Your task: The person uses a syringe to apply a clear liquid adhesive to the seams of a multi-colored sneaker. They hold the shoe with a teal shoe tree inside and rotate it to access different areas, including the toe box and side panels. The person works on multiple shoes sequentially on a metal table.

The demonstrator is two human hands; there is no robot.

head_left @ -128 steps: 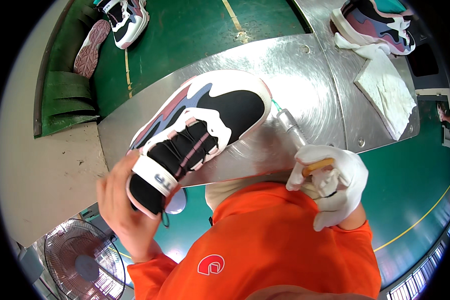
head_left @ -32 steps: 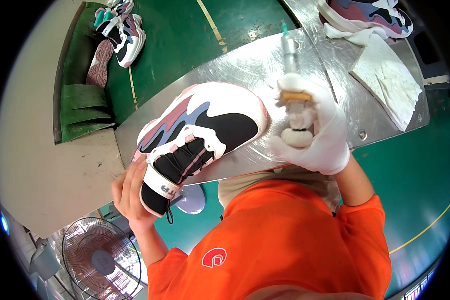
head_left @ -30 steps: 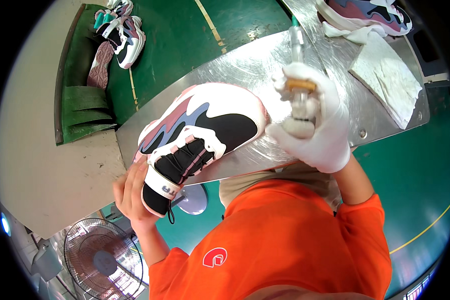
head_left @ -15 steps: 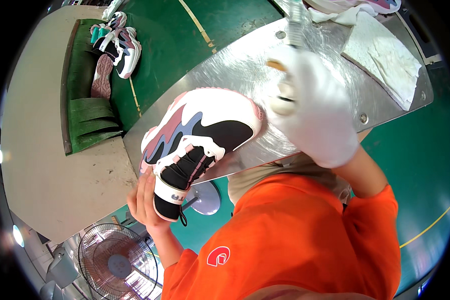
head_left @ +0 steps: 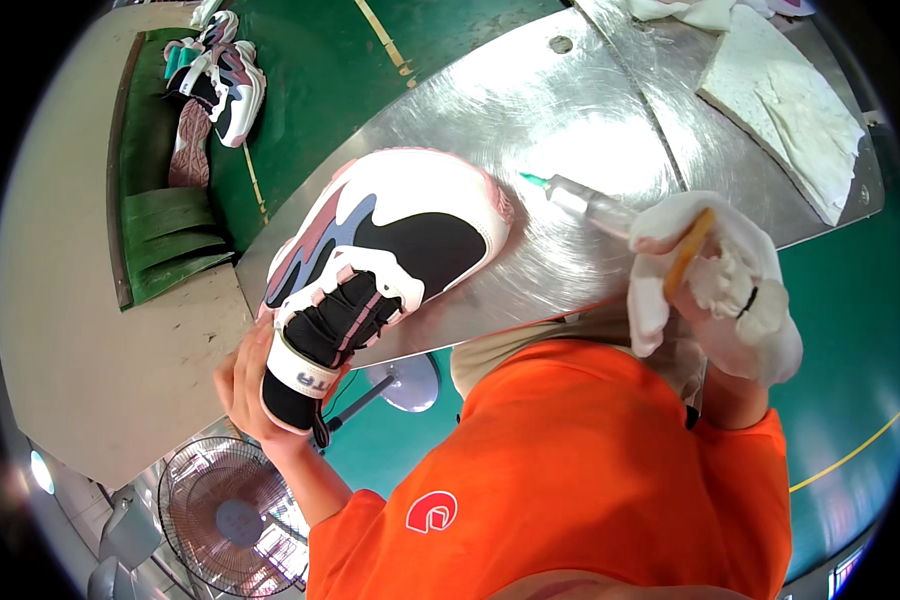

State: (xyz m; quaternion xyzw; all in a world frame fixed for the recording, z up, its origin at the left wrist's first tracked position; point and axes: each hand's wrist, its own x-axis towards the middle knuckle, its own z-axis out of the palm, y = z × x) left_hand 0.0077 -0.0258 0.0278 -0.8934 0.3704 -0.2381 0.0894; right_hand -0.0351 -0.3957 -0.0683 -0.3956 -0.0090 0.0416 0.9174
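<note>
My left hand grips the heel of a white, black, pink and blue sneaker, held toe-forward over the shiny metal table. My right hand, in a white glove, is closed around a clear syringe-like applicator with a green tip. The tip points toward the toe of the sneaker, a short gap away from it. My orange shirt fills the lower part of the view.
A white cloth pad lies on the table at the far right. More sneakers sit on a green belt at the upper left. A fan stands on the floor below my left arm.
My right hand came back from the far side of the table toward me, lowering the applicator beside the sneaker's toe. The sneaker stayed in my left hand, tilted slightly.
</note>
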